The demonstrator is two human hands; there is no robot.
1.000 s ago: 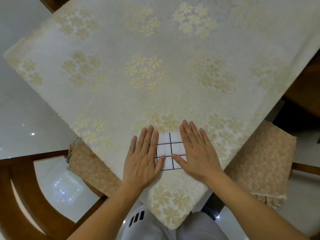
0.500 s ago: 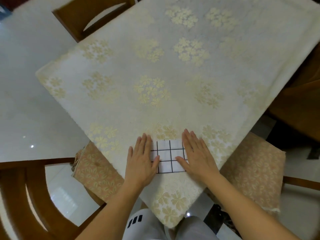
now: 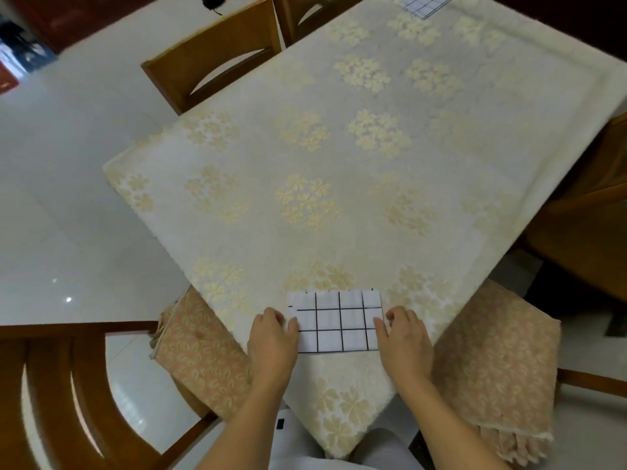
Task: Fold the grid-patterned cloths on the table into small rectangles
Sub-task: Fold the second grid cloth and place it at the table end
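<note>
A white cloth with a black grid (image 3: 337, 321) lies folded into a small rectangle near the table's front corner. My left hand (image 3: 271, 337) pinches its left edge with curled fingers and thumb. At the right edge, my right hand (image 3: 403, 337) pinches the cloth the same way. A second grid-patterned cloth (image 3: 425, 3) lies folded at the far end of the table, partly cut off by the top of the view.
The table (image 3: 339, 147) wears a cream tablecloth with gold flowers. Wooden chairs stand at the far left (image 3: 210, 59) and near left (image 3: 68, 385). Floral chair cushions sit at front left (image 3: 200, 354) and front right (image 3: 492, 361). The white floor is glossy.
My hands went from lying flat on the cloth to pinching its left and right edges. More of the cloth now shows. The view has tilted up, revealing the far cloth.
</note>
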